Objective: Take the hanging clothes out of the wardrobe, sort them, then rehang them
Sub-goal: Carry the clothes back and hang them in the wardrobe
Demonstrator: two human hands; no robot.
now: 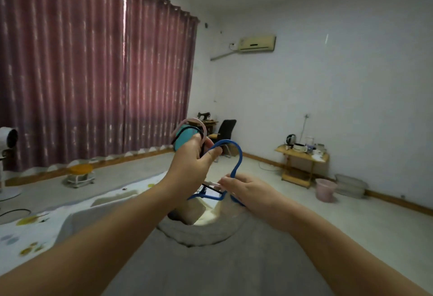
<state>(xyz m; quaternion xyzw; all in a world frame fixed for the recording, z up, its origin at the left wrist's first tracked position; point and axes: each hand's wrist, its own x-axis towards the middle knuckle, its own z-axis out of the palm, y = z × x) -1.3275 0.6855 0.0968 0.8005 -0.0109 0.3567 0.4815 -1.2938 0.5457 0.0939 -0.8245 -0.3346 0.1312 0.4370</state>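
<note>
Gripping a bunch of hanger hooks (187, 131), pink, teal & black, w/ curled fingers, left hand (192, 162) is raised over the bed (35, 223) while right hand (248, 192) pinches the blue hanger (236, 157) at its neck.

I have one wide-angle view, worn on the head. It faces forward and slightly down, close over both forearms, toward the curtain (93, 73) and far wall.

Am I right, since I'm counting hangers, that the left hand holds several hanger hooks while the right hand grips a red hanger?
Not quite: the hanger is blue, not red, as the head view shows. The left hand does hold several hanger hooks, and the right hand grips the blue one.
</note>
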